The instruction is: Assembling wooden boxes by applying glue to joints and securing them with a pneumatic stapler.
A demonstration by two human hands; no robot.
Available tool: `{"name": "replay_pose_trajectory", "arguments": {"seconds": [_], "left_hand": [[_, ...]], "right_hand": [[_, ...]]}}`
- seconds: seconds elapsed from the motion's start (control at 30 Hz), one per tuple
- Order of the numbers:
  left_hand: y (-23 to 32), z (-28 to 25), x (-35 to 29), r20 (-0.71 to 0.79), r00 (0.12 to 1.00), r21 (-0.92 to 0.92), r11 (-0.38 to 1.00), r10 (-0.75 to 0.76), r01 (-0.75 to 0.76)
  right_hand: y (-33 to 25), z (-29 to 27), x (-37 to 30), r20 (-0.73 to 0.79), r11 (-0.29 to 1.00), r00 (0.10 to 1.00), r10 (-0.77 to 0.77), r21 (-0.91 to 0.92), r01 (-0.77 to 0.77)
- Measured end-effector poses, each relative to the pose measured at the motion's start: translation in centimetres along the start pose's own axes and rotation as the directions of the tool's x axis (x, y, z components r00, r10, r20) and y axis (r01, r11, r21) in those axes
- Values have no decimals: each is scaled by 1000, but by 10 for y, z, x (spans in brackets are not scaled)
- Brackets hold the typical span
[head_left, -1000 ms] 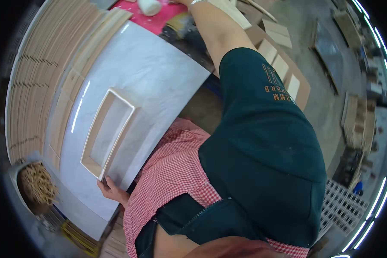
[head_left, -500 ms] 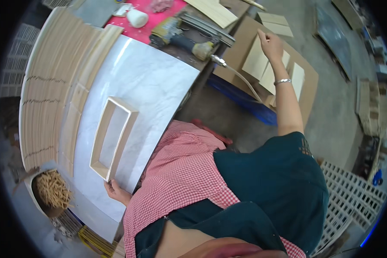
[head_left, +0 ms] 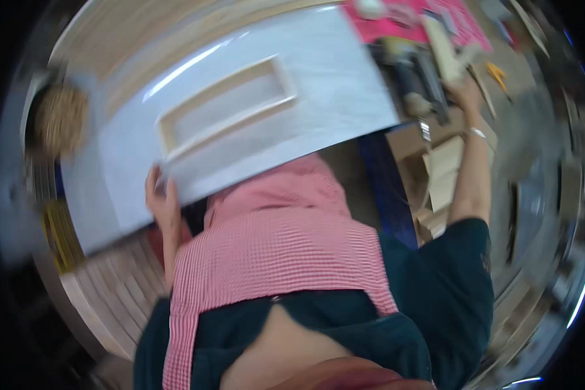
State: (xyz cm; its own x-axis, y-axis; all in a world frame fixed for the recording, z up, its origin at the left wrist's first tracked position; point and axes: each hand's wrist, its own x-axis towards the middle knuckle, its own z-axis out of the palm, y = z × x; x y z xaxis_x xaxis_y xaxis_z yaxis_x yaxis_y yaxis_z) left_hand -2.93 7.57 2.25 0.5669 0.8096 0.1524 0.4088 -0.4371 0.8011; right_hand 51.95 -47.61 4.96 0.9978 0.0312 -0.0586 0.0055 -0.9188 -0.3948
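Note:
A shallow rectangular wooden frame (head_left: 218,133) lies on the white marbled tabletop (head_left: 331,49). My left hand (head_left: 163,198) is at the table's near edge, just below the frame's near left corner. Its thumb and fingers are apart, with nothing visible held. Reaching far to the right, my right hand (head_left: 465,94) is at the near end of a pale wooden board (head_left: 441,49). Motion smears those fingers, but they look closed on the board's end. Left of that hand lies a nail gun (head_left: 406,81), partly blurred, with a hose fitting (head_left: 425,130) at its near end.
Stacked wooden strips (head_left: 156,29) line the table's far side. A container of thin wooden sticks (head_left: 62,120) stands at the left. Pink cloth (head_left: 458,19) covers the far right. Below my right arm is a cardboard sheet (head_left: 409,140) with pale wooden pieces (head_left: 443,179). Orange-handled scissors (head_left: 497,75) lie beyond.
The view has turned and shifted. My right hand has moved from above the pieces on the cardboard to the board beside the nail gun. My left hand has come off the wooden frame's corner.

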Motion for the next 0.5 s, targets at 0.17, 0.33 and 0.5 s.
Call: {"name": "replay_pose_trajectory", "arguments": {"seconds": [0.17,0.33,0.5], "left_hand": [[19,-6,-5,-38,999,-50,999,5,-7],[19,-6,-5,-121,987,6,995,102,-102],[27,-9,1,-118,984,39,991,134,-131]], "right_hand": [[-29,-26,5,-158,946,935,-318,-121,301],[-237,3,-158,-15,503,510,-860,144,852],[-319,42,-216,105,202,184,-977,211,956]]}}
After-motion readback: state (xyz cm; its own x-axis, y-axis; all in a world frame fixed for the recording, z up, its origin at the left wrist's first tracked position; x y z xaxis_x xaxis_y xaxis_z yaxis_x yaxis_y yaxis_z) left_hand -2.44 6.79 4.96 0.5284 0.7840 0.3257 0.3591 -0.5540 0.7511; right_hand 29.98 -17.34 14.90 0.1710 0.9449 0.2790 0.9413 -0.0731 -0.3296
